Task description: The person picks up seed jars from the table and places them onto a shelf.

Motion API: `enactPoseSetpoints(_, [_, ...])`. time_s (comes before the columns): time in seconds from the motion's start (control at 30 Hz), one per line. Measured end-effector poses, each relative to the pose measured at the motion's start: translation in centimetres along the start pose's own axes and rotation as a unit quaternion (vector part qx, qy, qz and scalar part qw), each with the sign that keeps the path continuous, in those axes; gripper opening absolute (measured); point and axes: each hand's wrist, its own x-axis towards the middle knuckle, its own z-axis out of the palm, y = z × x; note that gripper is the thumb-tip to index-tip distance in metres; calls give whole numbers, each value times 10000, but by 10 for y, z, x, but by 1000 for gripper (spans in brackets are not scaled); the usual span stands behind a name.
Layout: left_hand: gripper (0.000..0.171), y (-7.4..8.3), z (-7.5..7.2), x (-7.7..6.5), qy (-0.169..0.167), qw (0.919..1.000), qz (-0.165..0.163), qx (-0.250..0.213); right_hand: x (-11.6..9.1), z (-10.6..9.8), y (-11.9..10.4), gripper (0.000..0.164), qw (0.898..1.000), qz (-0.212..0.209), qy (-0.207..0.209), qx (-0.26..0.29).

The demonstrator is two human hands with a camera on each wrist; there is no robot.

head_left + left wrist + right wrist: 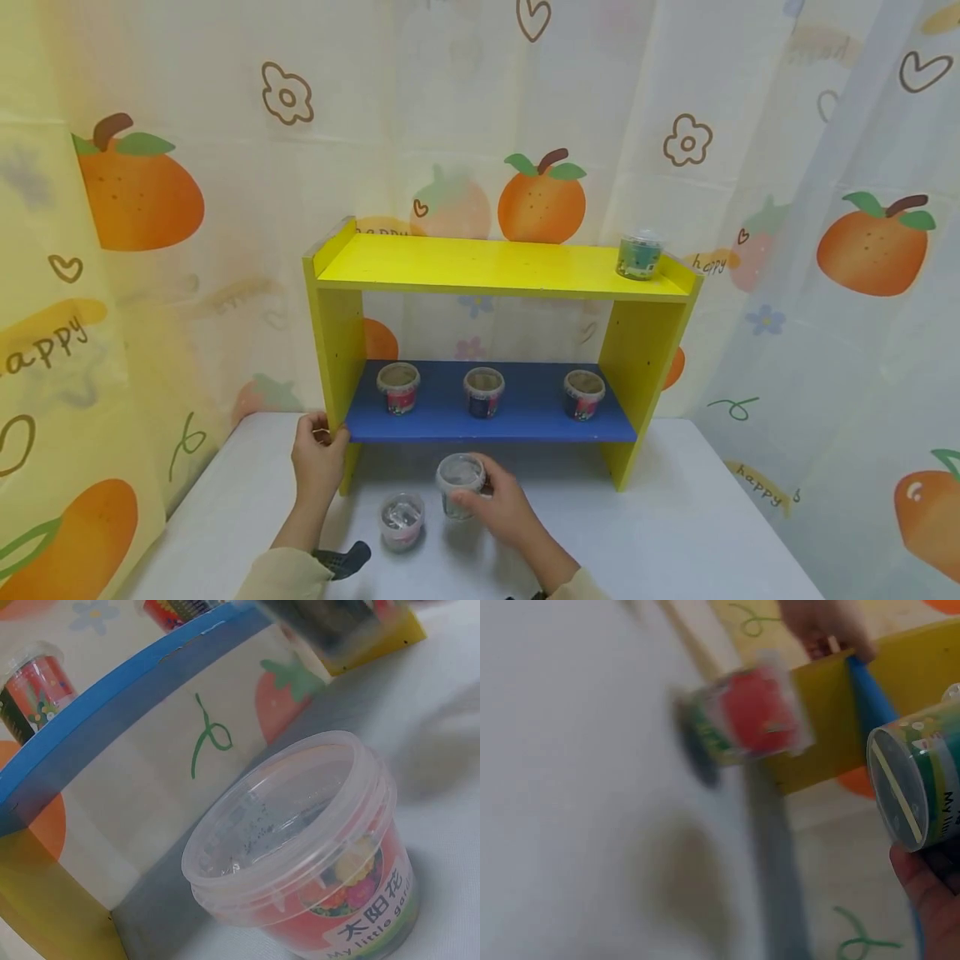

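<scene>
My right hand (504,504) grips a clear plastic cup with a green label (459,492), raised a little above the white table in front of the shelf. In the right wrist view this cup (919,784) lies against my fingers and shows its round base. My left hand (318,458) holds the front edge of the yellow shelf's left side panel (337,358), level with the blue board. A second clear cup, red-labelled (402,523), stands on the table between my hands. The left wrist view shows this red-labelled cup (300,847) from close up, uncovered, with dark specks inside.
On the blue board (528,417) stand three small cups: a left one (400,390), a middle one (483,393) and a right one (583,395). A green-labelled cup (639,257) is at the right end of the yellow top board (465,262). A printed curtain (450,108) hangs behind.
</scene>
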Motion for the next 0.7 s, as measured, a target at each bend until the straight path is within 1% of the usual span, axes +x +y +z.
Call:
enactPoseSetpoints(0.07, [27,1,0,0,6,10000,4,-10,3,-10,-15,56,9998,-176,86,71])
enactPoseSetpoints(0.2, [26,2,0,0,-6,10000,8,-18,10,-31,-46,55,9967,-691,350,224])
enactPoseSetpoints(0.27, [26,2,0,0,-6,10000,3,-24,14,-42,-61,55,9936,-974,543,187])
enactPoseSetpoints(0.37, [26,2,0,-1,-12,10000,2,-28,18,-57,-83,56,9886,-1293,758,141])
enactPoseSetpoints(0.5, [27,3,-1,-1,-28,10000,-19,-33,26,-76,-109,58,9822,-1625,936,135])
enactPoseSetpoints(0.7, [27,0,0,-1,-28,10000,-28,-58,41,-101,-147,67,9699,-2060,1296,-35])
